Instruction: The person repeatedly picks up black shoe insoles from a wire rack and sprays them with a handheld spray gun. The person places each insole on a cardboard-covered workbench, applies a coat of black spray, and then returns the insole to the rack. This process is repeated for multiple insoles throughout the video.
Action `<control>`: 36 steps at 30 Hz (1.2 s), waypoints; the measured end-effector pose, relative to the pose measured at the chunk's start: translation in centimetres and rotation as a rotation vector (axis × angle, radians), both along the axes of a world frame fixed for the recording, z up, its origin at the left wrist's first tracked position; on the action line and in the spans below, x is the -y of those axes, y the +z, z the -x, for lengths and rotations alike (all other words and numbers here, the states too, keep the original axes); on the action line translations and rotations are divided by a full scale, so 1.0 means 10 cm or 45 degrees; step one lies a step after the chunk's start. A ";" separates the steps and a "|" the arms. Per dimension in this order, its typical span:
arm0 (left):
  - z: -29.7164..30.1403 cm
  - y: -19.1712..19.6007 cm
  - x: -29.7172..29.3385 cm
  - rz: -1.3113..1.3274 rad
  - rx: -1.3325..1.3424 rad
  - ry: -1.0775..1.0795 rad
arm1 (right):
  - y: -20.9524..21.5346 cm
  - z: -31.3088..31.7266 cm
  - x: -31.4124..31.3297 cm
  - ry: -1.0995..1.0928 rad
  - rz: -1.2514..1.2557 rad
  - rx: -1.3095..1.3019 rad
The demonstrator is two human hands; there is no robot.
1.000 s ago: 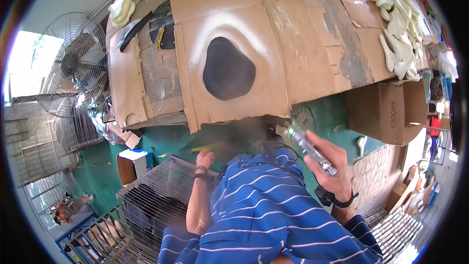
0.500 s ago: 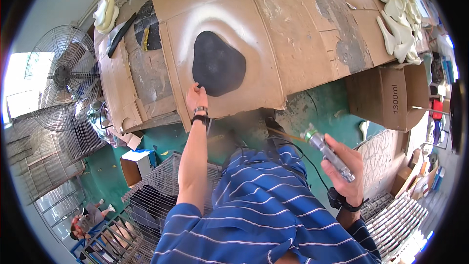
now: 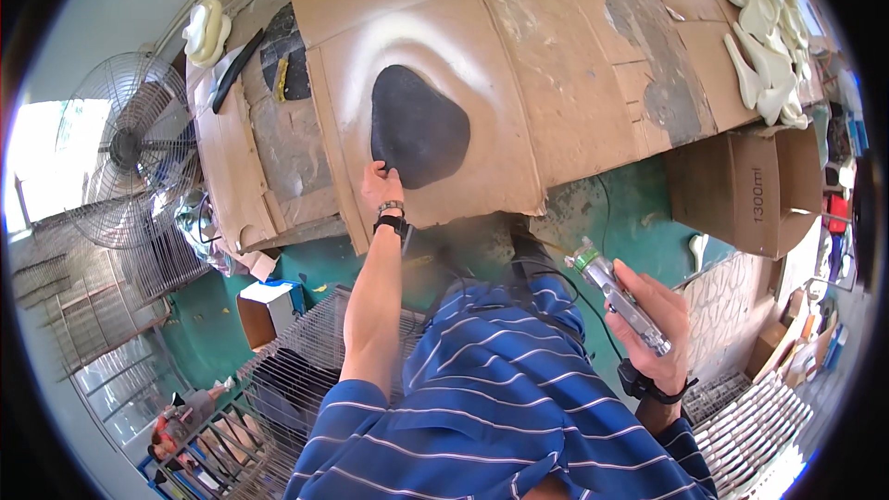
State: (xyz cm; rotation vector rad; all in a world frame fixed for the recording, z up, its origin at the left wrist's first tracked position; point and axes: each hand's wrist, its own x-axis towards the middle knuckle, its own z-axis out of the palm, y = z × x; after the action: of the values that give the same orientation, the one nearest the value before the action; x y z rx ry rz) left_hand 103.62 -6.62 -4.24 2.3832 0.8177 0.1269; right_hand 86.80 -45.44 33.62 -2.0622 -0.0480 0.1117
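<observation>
The black rounded-triangular pad (image 3: 419, 128) lies flat on the cardboard sheet (image 3: 495, 176) at the near side of the workbench, its narrower end away from you, ringed on its far side by a white spray haze (image 3: 463, 65). Your left hand (image 3: 381, 187) reaches its lower-left edge with the fingers curled in and the tips touching; you cannot tell from here whether the rim is pinched between thumb and finger or only pressed. Your right hand (image 3: 659, 329) wraps around a silver spray gun (image 3: 632, 307) with a green collar (image 3: 583, 257), held well apart from the pad, over the floor.

Judging by its thin look and matt, grainy face, the pad is probably light and somewhat bendy, more like foam or rubber sheet than a rigid plate, so expect it to sag if you lift it from one corner. It doesn't look fragile, though a hard pinch could dent or crease its rim. If the face is wet or tacky, which you can't see, it may cling to your skin, so the outer edge is your safest hold, with support underneath.
</observation>
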 end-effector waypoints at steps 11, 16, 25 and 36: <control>-0.07 -0.56 -0.11 0.415 0.059 0.382 | 0.12 -0.07 0.08 0.200 0.020 -0.084; -0.15 -0.26 -0.06 1.317 0.153 0.441 | 0.09 -0.04 0.02 -0.016 0.034 -0.125; -0.01 2.03 -0.11 2.444 1.309 0.137 | -0.10 -0.28 -0.30 0.190 -0.089 -0.285; 2.42 3.07 -1.04 1.982 2.167 0.453 | -0.18 -0.72 -1.11 0.989 0.231 -0.236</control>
State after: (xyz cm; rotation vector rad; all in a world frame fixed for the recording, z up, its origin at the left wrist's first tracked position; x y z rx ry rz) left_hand 79.47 3.73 26.48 0.1911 0.1520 0.9938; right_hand 93.98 -34.39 31.84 -2.0954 -0.7453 0.8048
